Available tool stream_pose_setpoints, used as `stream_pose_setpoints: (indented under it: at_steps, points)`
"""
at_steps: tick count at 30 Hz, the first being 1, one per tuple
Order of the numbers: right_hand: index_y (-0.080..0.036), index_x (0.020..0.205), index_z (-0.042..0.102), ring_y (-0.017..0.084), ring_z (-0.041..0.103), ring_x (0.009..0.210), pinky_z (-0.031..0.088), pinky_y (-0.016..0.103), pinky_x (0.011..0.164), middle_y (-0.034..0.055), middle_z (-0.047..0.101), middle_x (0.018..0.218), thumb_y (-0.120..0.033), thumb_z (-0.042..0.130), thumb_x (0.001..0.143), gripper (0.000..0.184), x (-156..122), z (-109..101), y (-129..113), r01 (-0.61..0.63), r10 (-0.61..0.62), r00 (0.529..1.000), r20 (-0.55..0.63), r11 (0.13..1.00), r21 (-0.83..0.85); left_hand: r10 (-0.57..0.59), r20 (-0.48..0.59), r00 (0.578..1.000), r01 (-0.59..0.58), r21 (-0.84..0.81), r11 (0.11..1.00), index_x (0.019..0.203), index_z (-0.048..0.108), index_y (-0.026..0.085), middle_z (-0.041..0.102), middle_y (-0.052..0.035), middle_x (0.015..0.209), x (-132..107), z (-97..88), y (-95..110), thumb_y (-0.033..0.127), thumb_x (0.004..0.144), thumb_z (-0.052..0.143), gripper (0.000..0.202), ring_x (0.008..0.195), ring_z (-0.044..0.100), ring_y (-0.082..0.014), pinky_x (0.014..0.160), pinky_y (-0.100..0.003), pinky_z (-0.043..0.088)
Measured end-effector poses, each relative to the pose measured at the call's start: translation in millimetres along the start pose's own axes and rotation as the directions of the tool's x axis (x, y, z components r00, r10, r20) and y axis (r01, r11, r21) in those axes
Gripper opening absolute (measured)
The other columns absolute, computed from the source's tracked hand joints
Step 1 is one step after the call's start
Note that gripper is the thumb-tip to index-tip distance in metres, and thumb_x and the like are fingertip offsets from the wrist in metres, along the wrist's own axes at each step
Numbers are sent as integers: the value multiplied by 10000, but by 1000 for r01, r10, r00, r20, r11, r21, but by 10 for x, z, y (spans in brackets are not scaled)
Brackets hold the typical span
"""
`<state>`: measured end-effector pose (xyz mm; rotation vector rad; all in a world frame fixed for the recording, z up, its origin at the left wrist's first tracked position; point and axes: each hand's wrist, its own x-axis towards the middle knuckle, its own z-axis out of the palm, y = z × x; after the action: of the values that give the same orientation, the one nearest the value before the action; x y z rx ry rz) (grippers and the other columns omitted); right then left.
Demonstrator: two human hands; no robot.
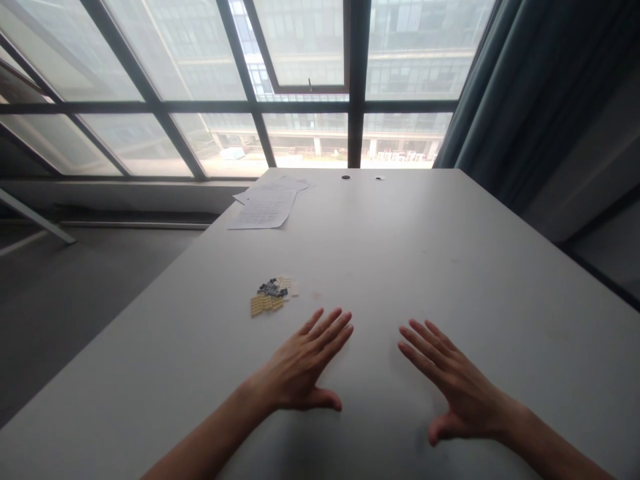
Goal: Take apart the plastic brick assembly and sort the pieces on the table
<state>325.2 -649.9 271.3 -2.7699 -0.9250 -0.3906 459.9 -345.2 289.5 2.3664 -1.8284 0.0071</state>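
My left hand (306, 363) is held palm down over the white table (380, 253), fingers stretched and thumb out to the side, holding nothing. Just beyond its fingertips, to the left, lies a small cluster of building bricks. Tan bricks (261, 305) lie at the near side, dark grey bricks (273, 288) in the middle and cream bricks (285, 283) at the far side. My right hand (457, 383) is likewise spread flat and bare, across a gap from the left one. Whether either palm touches the tabletop I cannot tell.
Several printed sheets of paper (265, 208) overlap at the table's far left edge. Two round cable holes (346, 177) sit near the far edge. Large windows (305, 133) stand behind the table, with a dark curtain (480, 100) on the right and grey floor (100, 287) on the left.
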Motion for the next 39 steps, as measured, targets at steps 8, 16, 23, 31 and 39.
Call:
stream_pose_setpoints:
  at_steps: [8,16,23,31,39]
  points:
    - [-135,1486,203,344,189,1403,123,514,1155,142,249,1519,-834,417,699,1074,68,39,-4,22,-22,998,67,1000,1,1,28,1000,1,-53,999,1500,44,164,181,-139,1538,-7,39,4,727,777,451,1002,1421,143,-325,1167,-495,76]
    - [-162,1497,113,321,197,1405,138,511,1154,132,212,1529,-781,423,757,1013,77,157,-22,-23,-3,964,267,995,93,-19,157,987,45,-161,986,1498,22,179,130,-136,1544,-59,222,0,720,787,441,987,1424,127,-311,1168,-488,77]
    - [-165,1495,63,325,182,1408,136,546,1145,135,179,1535,-750,436,781,996,68,200,-30,-64,14,943,332,988,141,-27,161,987,58,-192,980,1498,42,190,139,-134,1542,-63,249,-5,701,786,470,975,1422,137,-309,1167,-487,80]
    - [-156,1495,87,321,195,1405,134,533,1149,141,197,1530,-748,447,777,998,57,211,-27,-45,4,954,299,990,131,-24,156,988,52,-178,983,1498,29,188,148,-133,1541,-61,259,-13,686,789,481,978,1420,149,-309,1167,-487,74]
    - [-163,1458,299,321,302,1366,230,530,1127,141,348,1478,-650,497,825,824,30,222,-37,-27,0,977,212,992,124,-37,131,991,61,-184,981,1492,146,198,218,-124,1532,-59,258,23,673,811,460,888,1406,217,-309,1159,-496,131]
